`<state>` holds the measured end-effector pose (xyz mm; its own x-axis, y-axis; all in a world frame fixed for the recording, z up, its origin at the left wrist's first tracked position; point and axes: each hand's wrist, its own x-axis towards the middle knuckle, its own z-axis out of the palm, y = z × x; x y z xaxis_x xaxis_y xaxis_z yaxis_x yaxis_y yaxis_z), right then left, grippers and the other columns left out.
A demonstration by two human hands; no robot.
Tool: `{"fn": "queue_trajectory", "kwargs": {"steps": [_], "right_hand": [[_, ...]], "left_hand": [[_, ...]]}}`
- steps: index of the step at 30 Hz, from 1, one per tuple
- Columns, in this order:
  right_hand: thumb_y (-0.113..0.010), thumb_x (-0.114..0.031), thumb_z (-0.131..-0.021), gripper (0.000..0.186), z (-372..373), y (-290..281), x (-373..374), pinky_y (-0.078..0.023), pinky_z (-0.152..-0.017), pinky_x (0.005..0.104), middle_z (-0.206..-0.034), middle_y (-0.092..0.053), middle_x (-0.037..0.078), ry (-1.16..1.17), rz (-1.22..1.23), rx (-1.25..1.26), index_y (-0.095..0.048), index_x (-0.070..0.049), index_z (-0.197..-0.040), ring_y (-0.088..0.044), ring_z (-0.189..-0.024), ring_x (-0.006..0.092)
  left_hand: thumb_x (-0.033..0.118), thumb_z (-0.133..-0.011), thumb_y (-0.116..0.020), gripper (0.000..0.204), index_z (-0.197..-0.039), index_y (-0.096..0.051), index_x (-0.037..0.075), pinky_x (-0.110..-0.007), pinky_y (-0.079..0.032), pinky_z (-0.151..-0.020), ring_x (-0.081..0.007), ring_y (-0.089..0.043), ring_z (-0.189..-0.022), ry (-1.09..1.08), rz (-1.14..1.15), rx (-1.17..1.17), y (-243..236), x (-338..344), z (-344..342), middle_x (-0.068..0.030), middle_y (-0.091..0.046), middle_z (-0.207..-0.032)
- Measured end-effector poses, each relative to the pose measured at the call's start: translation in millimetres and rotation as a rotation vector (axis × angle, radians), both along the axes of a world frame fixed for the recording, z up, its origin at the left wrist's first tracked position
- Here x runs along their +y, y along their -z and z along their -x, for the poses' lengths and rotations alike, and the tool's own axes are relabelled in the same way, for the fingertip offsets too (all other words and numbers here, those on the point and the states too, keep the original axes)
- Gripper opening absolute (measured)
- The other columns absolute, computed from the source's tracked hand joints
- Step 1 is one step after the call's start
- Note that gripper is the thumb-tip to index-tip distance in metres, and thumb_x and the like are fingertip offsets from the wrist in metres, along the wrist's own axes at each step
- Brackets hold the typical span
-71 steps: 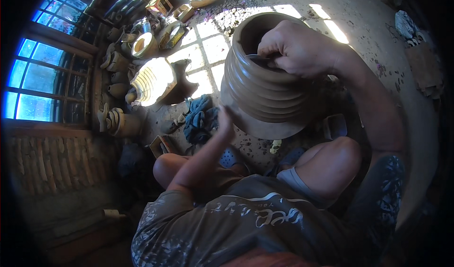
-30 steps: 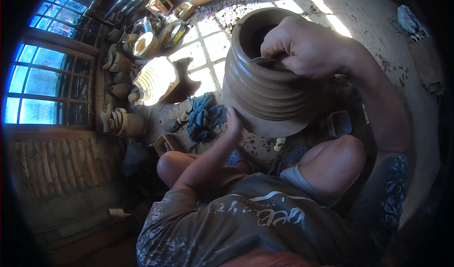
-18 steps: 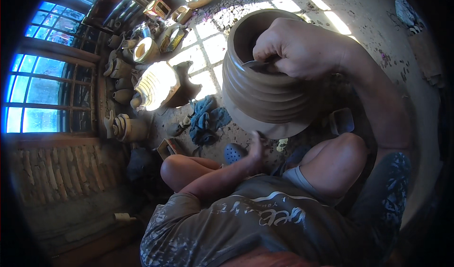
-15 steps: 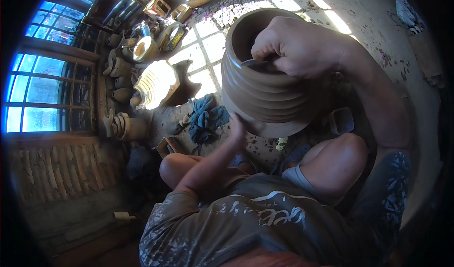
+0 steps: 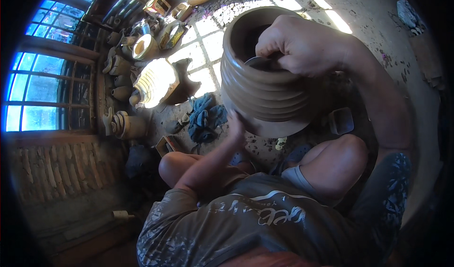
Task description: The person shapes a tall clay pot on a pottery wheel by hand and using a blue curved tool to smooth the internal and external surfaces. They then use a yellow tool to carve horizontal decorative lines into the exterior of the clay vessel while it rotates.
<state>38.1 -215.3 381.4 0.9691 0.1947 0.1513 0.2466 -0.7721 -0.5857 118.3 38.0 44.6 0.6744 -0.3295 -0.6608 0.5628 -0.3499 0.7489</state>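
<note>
A tall brown clay pot [image 5: 265,94] with horizontal ridges stands before me on a round base [image 5: 274,130]. My right hand [image 5: 300,47] is at the pot's mouth, curled around a thin curved scraper [image 5: 253,61] that rests at the near inner rim; the fingertips are partly hidden inside. My left hand [image 5: 235,125] is open, fingers raised along the lower left edge of the base; whether it touches is hard to tell.
A dark blue cloth [image 5: 202,120] lies left of the pot, a clear plastic container [image 5: 341,121] to its right. Sunlit ribbed pottery [image 5: 153,80], several pots [image 5: 127,124] and bowls [image 5: 144,47] line the floor beside the windows. My bent legs [image 5: 331,165] flank the near side.
My left hand dipped down and right below the base around 0.6 seconds ago, then rose back to its lower left edge. My right hand has shifted slightly, still at the rim with the scraper.
</note>
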Motion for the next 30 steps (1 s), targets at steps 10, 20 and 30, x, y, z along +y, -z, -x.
{"fn": "queue_trajectory", "kwargs": {"steps": [10,20,30], "right_hand": [[-0.06,0.004,-0.069,0.015,-8.6,-2.6,5.3,-0.048,-0.066,0.0404,-0.077,-0.064,0.021,-0.023,-0.037,0.003,-0.064,0.004,-0.084,-0.063,-0.072,0.0363],[-0.058,0.005,-0.067,0.022,-8.0,-5.6,3.1,-0.05,-0.069,0.0406,-0.081,-0.066,0.021,-0.027,-0.016,0.071,-0.066,0.004,-0.087,-0.066,-0.077,0.0359],[-0.058,0.007,-0.064,0.026,-7.0,-9.9,-0.6,-0.051,-0.069,0.0411,-0.08,-0.066,0.02,-0.044,0.051,0.123,-0.068,0.003,-0.088,-0.066,-0.076,0.035]], "left_hand": [[0.081,-0.094,-0.028,0.095,-0.157,-0.026,0.011,-0.057,-0.037,-0.101,-0.0377,-0.042,-0.133,0.127,-0.032,0.419,35.8,47.6,69.2,-0.0171,-0.042,-0.151],[0.055,-0.105,-0.038,0.065,-0.146,-0.035,0.004,-0.044,-0.05,-0.091,-0.0286,-0.062,-0.101,-0.049,0.031,-0.18,27.2,16.5,-145.2,-0.0174,-0.052,-0.134],[0.053,-0.106,-0.036,0.073,-0.157,-0.02,0.002,-0.041,-0.038,-0.113,-0.0331,-0.041,-0.142,-0.025,-0.013,-0.22,32.7,0.6,-59.4,-0.0263,-0.034,-0.156]]}}
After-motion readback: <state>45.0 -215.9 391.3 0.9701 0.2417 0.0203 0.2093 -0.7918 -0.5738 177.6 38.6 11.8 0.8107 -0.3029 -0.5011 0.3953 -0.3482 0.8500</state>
